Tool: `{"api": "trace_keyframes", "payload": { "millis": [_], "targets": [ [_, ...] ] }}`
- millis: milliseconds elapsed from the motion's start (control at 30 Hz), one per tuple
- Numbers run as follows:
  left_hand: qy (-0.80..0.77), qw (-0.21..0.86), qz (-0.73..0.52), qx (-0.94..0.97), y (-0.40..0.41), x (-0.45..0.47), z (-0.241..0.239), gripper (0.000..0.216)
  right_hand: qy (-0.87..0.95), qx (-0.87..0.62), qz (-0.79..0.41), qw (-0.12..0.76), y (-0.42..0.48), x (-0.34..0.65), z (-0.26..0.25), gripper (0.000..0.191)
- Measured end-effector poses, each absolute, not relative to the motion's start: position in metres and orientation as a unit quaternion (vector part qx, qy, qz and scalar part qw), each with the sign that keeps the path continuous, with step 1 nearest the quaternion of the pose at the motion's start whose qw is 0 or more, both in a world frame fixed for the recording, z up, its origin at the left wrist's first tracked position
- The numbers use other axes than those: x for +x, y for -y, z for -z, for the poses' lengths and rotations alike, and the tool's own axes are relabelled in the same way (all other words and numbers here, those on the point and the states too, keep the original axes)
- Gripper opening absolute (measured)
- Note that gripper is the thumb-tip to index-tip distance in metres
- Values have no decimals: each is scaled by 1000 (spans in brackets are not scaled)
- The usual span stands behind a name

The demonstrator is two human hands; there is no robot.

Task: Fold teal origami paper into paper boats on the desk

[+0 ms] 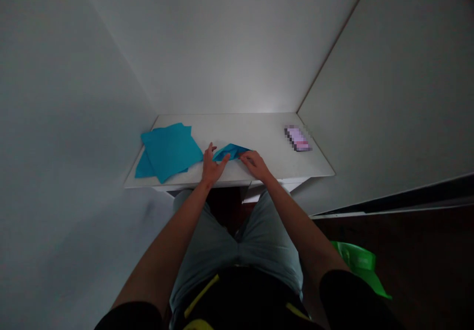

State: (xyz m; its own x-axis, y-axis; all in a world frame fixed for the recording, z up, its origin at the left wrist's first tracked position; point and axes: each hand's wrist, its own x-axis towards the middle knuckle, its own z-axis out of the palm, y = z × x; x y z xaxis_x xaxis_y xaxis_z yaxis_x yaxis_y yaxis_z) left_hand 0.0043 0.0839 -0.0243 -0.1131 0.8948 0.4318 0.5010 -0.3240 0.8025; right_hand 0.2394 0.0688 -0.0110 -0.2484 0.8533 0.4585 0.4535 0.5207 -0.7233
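You sit facing a small white rectangular table [274, 162] pushed into a corner, pale walls on the left, behind and on the right. Your legs in light grey trousers run under its near edge.

On the floor to your right lies a bright green plastic item [361, 266], partly hidden by your right arm; what it is cannot be told.

On the table's left end rests a loose stack of teal square paper sheets [168, 152], fanned slightly, one corner reaching the near edge.

At the far right of the table lies a small pinkish flat object [298, 139], blurred out, well apart from your hands.

Your left hand [212, 167] lies flat, fingers spread, fingertips on the left end of a partly folded teal paper piece [230, 150] near the table's front middle. Your right hand [255, 164] rests knuckles up on the paper's right end, fingers curled down onto it; whether it pinches an edge cannot be told. The folded piece sits between both hands, just right of the stack.
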Motion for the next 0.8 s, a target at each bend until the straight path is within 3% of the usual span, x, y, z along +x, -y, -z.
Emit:
{"api": "trace_keyframes", "payload": {
  "millis": [233,367,567,800],
  "targets": [
    [-526,239,-481,660,-85,3,21,29,589,-493,-338,544,-72,243,20,46],
    [-523,243,-479,661,-82,1,15,25,567,-536,-290,554,-77,248,27,64],
    [-545,264,-477,637,-77,1,6,20,674,-540,-245,440,-73,244,18,35],
    [-543,276,-493,622,-74,4,5,25,683,-529,-207,460,-70,261,10,44]
  ]
}}
